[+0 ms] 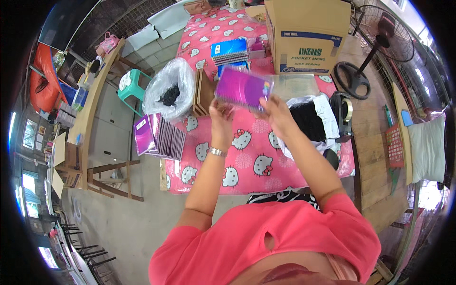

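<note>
Above the pink patterned table cover (247, 173), a purple spiral notebook (243, 88) is held up between my two hands, slightly tilted. My right hand (277, 113) grips its lower right corner, thumb on the cover. At the lower left corner, the curled fingers of my left hand (221, 115) are on the notebook, partly hidden by it. Beyond it lie a stack of blue spiral notebooks (229, 50) and some purple ones (257, 49). More purple spiral notebooks (164, 138) stand in a row at the table's left edge.
Left of my hands are brown boards (203, 92) and a clear plastic bag (154, 97) with black pieces inside. A large cardboard box (308, 35) stands at the back. On the right are black material in a white bag (308, 118), a tape dispenser (343, 121) and a fan (380, 40).
</note>
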`<state>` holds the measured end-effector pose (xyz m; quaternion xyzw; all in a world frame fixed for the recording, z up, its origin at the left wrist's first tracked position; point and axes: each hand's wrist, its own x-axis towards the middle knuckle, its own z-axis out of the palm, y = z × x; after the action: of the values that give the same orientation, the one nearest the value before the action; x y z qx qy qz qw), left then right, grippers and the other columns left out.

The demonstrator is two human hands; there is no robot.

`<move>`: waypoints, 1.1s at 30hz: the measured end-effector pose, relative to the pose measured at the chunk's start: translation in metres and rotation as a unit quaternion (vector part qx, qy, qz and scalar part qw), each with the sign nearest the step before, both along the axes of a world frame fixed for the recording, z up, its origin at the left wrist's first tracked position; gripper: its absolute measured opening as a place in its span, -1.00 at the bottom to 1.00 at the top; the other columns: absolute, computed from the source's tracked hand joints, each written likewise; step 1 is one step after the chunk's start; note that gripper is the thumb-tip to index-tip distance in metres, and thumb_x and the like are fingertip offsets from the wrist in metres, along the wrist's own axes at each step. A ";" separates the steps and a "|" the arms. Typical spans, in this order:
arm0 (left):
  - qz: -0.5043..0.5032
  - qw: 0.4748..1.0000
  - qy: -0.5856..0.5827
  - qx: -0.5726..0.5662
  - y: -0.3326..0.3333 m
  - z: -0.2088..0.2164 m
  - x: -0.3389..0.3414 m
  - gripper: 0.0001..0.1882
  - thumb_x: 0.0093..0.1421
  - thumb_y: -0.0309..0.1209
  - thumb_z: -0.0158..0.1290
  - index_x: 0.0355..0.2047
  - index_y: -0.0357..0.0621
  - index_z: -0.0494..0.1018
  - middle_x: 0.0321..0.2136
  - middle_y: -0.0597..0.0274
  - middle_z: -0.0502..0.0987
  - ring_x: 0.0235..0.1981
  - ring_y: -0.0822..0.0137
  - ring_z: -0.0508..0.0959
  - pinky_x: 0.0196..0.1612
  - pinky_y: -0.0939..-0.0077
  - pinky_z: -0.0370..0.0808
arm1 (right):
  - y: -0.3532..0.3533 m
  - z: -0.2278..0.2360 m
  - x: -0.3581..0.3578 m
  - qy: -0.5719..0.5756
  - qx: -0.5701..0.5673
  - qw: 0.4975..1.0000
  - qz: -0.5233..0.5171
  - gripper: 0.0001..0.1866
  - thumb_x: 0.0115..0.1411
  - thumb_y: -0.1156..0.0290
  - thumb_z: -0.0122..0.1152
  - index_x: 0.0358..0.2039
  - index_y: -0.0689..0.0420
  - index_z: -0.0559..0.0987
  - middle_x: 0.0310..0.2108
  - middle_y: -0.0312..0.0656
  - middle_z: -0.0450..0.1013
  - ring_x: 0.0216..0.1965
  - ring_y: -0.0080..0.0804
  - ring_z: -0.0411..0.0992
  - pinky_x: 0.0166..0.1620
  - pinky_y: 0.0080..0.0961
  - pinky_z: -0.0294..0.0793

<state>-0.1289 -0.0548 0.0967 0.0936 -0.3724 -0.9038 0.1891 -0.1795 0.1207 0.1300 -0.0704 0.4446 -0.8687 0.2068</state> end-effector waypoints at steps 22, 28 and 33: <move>-0.065 0.567 -0.143 -0.808 0.032 -0.116 0.000 -0.36 0.17 0.03 -0.03 0.09 -0.20 0.29 0.18 0.10 0.25 0.27 0.10 0.14 0.31 -0.03 -0.05 | -0.107 -0.130 -0.420 -0.136 0.070 0.959 -0.240 -0.65 0.15 0.11 0.21 -0.23 0.14 0.50 -0.46 -0.22 0.44 -0.56 -0.42 0.41 -0.63 -0.45 0.36; -0.026 0.560 -0.176 -0.809 0.020 -0.117 0.010 -0.37 0.11 -0.01 0.04 0.05 -0.20 0.31 0.14 0.12 0.29 0.25 0.10 0.17 0.30 -0.01 -0.02 | -0.155 -0.146 -0.398 -0.120 0.064 0.982 -0.132 -0.51 0.17 0.11 0.21 -0.03 0.20 0.42 -0.24 -0.04 0.48 -0.39 -0.13 0.53 -0.46 -0.32 0.61; -0.052 0.576 -0.137 -0.804 0.033 -0.110 -0.001 -0.39 0.10 -0.03 0.05 0.05 -0.17 0.31 0.14 0.13 0.29 0.24 0.10 0.18 0.29 -0.03 -0.02 | -0.107 -0.179 -0.464 -0.121 0.097 0.982 -0.105 -0.52 0.22 0.00 0.08 -0.06 0.14 0.42 -0.21 -0.11 0.48 -0.34 -0.20 0.50 -0.29 -0.28 0.54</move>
<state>-0.1301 -0.0214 -0.0135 0.0065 -0.9720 -0.2187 0.0860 -0.6431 0.0138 -0.0494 0.1027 0.5035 -0.8403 0.1728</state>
